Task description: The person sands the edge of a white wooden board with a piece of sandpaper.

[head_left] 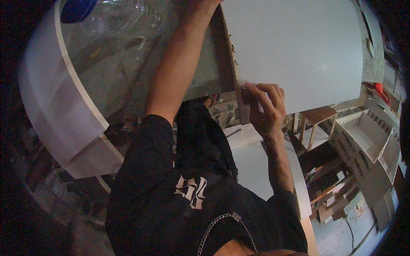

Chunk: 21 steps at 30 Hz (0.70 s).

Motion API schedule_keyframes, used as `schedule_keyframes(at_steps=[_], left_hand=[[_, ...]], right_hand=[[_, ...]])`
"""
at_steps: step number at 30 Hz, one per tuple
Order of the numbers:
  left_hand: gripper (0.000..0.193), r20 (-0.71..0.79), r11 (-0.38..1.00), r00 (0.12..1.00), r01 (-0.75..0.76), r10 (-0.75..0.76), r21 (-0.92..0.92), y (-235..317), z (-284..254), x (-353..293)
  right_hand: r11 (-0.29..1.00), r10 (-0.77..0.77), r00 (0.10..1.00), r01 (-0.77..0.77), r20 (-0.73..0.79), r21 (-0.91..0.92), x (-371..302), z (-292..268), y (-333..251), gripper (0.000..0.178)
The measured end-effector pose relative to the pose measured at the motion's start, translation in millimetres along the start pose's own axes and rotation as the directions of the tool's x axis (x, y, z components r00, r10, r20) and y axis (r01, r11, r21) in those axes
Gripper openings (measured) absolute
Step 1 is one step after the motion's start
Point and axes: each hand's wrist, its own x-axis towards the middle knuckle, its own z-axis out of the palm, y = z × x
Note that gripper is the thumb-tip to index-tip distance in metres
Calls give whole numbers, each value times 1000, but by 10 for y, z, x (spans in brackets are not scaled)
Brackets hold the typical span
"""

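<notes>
A large white panel (299, 51) fills the upper right, its raw, brownish edge (234, 59) facing left. My right hand (269, 102) is at the panel's near left corner. Its thumb and fingertips are pinched together against that edge; whatever lies between them is too small and dark to name. My left forearm (179, 68) reaches up along the panel's left side. Of my left hand (209, 3) only the wrist end shows at the top border, close to the panel's edge, and its fingers are out of the picture.
To the left stands a curved-looking white sheet (60, 98) with a pale edge. A clear plastic bottle (121, 19) with a blue end is at the upper left. On the right are a small wooden frame stand (316, 126), a white open box (363, 132) and scattered wood offcuts (331, 200).
</notes>
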Motion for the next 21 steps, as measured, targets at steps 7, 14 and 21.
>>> schedule_keyframes(at_steps=[7, 14, 21], left_hand=[[63, 73, 999, 997, 36, -37, 13, 153, -202, -1], [60, -36, 998, 999, -38, 37, -44, -4, -30, -10], [58, -143, 985, 975, -174, 172, -5, -101, 18, 2]], right_hand=[[989, -55, 998, 50, -33, -137, 168, 53, 4, 35], [988, 6, 997, -18, -75, -152, -15, 170, -105, 38], [991, -132, 991, 132, 7, 23, 57, 274, 57, 39]])
